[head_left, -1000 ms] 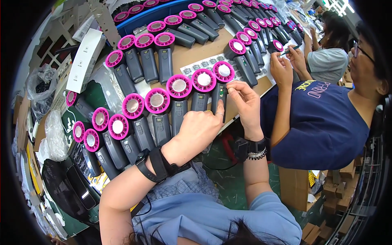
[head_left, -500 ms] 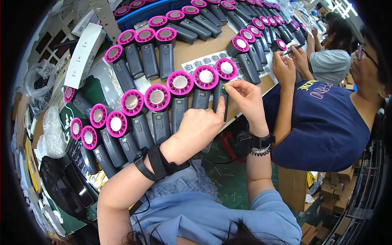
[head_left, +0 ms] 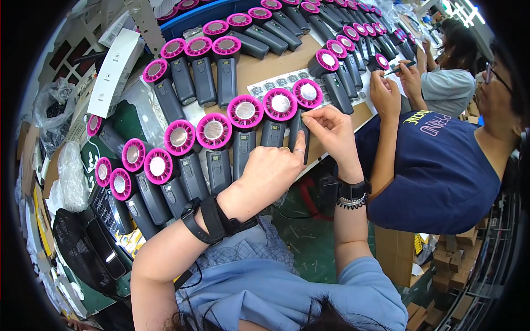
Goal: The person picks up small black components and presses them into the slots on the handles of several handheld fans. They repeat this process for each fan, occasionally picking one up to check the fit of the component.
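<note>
A handheld fan [head_left: 307, 94] with a pink vaned head and dark grey handle lies at the right end of the near row. Across its handle reaches my left hand [head_left: 271, 168], index finger pressed on the grey surface, other fingers curled and the thumb hidden. At the upper part of the same handle, my right hand [head_left: 334, 132] pinches thumb and index finger together. Whatever sits in that pinch is too small to make out. To the left, neighbouring fans [head_left: 280, 105] lie side by side, silver discs facing up, several with small lit displays on their handles.
More pink-headed fans [head_left: 226, 47] lie in rows farther back, near a blue bin [head_left: 204, 15]. A clear sticker sheet [head_left: 276, 83] lies behind my row. At left are a white box [head_left: 113, 71] and a black mesh bag [head_left: 83, 248]. A co-worker [head_left: 430, 171] sits close at right.
Both hands stay at the same fan with nearly the same pose. The whole view has shifted very slightly. The co-worker's hands have moved a little.
</note>
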The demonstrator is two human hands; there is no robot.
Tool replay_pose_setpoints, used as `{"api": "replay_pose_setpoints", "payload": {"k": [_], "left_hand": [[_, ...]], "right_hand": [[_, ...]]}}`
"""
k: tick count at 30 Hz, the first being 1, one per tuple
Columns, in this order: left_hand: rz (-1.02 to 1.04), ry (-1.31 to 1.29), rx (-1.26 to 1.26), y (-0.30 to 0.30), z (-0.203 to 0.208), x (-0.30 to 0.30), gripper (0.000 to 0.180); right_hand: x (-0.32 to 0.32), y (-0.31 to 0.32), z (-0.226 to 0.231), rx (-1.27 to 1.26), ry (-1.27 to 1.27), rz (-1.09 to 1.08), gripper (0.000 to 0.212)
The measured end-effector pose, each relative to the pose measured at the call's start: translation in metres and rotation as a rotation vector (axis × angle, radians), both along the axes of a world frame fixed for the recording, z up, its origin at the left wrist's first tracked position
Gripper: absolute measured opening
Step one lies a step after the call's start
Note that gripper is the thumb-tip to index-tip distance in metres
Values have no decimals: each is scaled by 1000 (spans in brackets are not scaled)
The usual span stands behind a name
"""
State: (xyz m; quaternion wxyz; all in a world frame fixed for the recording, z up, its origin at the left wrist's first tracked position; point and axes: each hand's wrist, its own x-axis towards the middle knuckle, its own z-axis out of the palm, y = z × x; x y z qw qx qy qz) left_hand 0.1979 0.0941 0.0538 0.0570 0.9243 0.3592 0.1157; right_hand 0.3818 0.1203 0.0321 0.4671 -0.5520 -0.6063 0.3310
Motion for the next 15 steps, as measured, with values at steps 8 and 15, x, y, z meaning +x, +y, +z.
{"api": "replay_pose_setpoints", "payload": {"k": [8, 15], "left_hand": [[4, -52, -48, 6, 5, 0, 55], [30, -54, -1, 15, 6, -1, 48]], "right_hand": [[1, -5, -7, 121, -46, -5, 12], [0, -10, -9, 126, -26, 0, 16]]}}
